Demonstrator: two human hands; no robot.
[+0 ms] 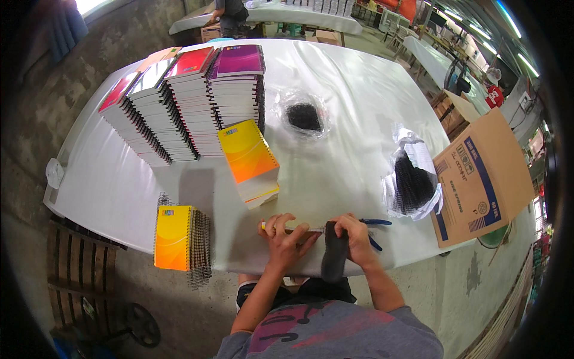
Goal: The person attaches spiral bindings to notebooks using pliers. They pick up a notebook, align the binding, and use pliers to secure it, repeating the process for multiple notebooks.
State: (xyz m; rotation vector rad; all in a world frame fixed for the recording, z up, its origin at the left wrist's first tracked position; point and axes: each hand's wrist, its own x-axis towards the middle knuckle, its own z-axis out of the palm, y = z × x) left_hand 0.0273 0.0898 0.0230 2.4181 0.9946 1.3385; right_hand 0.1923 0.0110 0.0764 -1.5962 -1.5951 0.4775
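Observation:
My left hand (286,240) is closed on a thin notebook seen nearly edge-on near the table's front edge, with a bit of yellow cover showing by the fingers. Just to the right, my right hand (355,238) grips a dark grey, long, rounded piece (335,257) that hangs toward my lap. Its upper end is beside the notebook's right end; whether they touch I cannot tell. Blue-handled pliers (376,222) lie by my right hand, partly hidden by it. Beyond my left hand stands a stack of yellow-orange spiral notebooks (248,157).
Tall stacks of spiral notebooks (239,90) fill the table's far left. Another yellow stack (173,238) sits at the front left edge. Black wire coils lie in a clear plastic bag (305,115) and in white wrapping (412,185). A cardboard box (483,173) stands at right.

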